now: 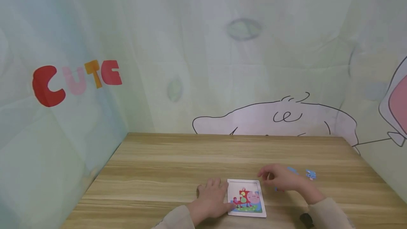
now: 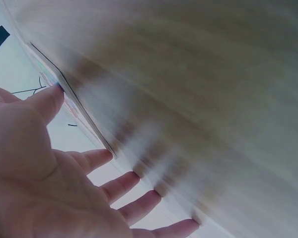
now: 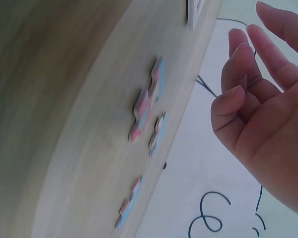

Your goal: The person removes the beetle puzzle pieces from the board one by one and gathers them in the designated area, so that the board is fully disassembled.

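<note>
A white-framed jigsaw puzzle [image 1: 262, 207] lies on the table, its lower part filled with a pink pig picture and its upper part bare white. My left hand [image 1: 212, 199] rests along the frame's left side with spread fingers. Its thumb [image 2: 49, 101] touches the lower left of the puzzle. Above the table, just right of the frame, hovers my right hand [image 1: 281, 177], some fingers loosely bent and nothing visible in its grasp. Loose jigsaw pieces lie near it: a blue one [image 1: 310, 174], and in the right wrist view a pink-and-blue piece [image 3: 141, 113] among others.
The wooden table [image 1: 159, 172] meets a printed cloth backdrop [image 1: 190, 45] at the back and left. A small dark object [image 1: 306, 220] shows beside the right sleeve. Another loose piece [image 3: 129, 202] lies apart from the other pieces.
</note>
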Tool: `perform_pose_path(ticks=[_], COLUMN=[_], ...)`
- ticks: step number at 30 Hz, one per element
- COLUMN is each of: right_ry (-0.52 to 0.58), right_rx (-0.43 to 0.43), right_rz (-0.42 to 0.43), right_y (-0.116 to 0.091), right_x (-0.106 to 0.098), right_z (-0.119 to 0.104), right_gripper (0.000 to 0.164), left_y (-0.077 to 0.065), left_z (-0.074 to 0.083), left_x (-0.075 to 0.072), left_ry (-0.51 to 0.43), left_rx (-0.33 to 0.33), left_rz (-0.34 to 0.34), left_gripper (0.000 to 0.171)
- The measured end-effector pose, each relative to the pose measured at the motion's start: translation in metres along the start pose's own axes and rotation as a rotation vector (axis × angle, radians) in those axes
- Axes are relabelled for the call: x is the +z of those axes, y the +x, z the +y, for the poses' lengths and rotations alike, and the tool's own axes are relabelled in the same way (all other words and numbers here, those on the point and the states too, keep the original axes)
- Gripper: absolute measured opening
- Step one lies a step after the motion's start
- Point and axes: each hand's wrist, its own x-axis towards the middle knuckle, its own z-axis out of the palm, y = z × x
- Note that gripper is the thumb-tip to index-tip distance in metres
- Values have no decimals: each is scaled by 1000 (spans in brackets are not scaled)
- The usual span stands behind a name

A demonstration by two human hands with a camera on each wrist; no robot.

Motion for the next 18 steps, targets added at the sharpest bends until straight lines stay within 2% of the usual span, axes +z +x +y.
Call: perform_pose_path(ticks=[6, 14, 18], right_ry=[-46, 13, 28], right_rx=[-52, -118, -101], right_rz=[-24, -86, -102], right_y=[7, 12, 15], right_x=[8, 18, 25], right_z=[-5, -11, -12], right_gripper=[25, 25, 27], left_y=[0, 0, 0], left_z=[-1, -1, -1], left_x=[1, -1, -1], left_ry=[1, -10, -7], left_rx=[2, 5, 6], left_rz=[6, -3, 1], left_gripper=[78, 79, 79])
